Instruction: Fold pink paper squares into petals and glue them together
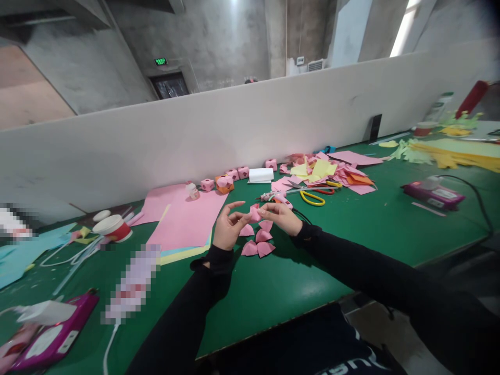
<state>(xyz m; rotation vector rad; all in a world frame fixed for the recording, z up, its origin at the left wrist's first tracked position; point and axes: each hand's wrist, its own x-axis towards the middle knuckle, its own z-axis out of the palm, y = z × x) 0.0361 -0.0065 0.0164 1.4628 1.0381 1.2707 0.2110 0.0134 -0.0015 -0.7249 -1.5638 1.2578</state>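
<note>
L hand (227, 227) & R hand (284, 216) both pinching pink fold (255, 212) above worktop (300, 291), near loose pcs (264, 236); prob. best to keep grip light, line up edges b4 pressing, & steady w/ L so it isn't crushed.

Ahead of me, a white partition (128, 146) runs along the back of my glossy green table (289, 297). Over it I see a rough grey concrete wall (230, 47), a dark doorway (171, 85) below a glowing green sign (160, 61), and, farther right, a slatted vent (315, 66). A bright strip (405, 28) slants at my upper right.
</note>
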